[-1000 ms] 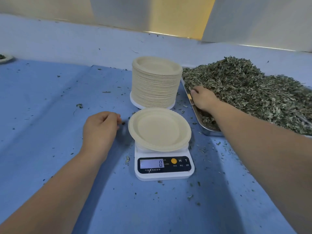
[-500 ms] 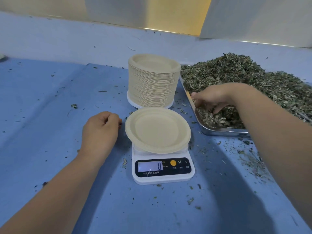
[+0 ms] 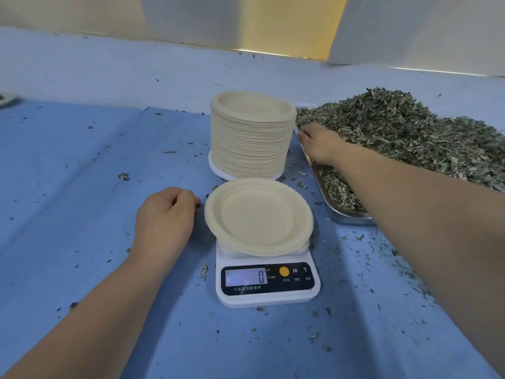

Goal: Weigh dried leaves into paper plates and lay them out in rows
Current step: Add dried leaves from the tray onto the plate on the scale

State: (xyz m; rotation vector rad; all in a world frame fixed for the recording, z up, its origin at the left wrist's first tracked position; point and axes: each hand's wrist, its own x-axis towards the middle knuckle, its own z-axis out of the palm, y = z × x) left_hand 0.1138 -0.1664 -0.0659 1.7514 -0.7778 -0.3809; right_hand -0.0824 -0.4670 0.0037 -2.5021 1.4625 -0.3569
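An empty paper plate lies on a white digital scale whose display reads 0. Behind it stands a tall stack of paper plates. To the right a metal tray holds a big heap of dried green leaves. My right hand reaches into the leaves at the tray's left edge, fingers curled down among them; what it grips is hidden. My left hand rests on the blue cloth just left of the plate, fingers loosely curled, holding nothing.
A blue cloth covers the table, strewn with leaf crumbs, thickest to the right of the scale. Part of another plate shows at the far left edge. A pale wall rises behind the table.
My right hand has moved farther back along the tray's left edge, deeper into the leaf heap. The left hand, plate and scale reading stay the same.
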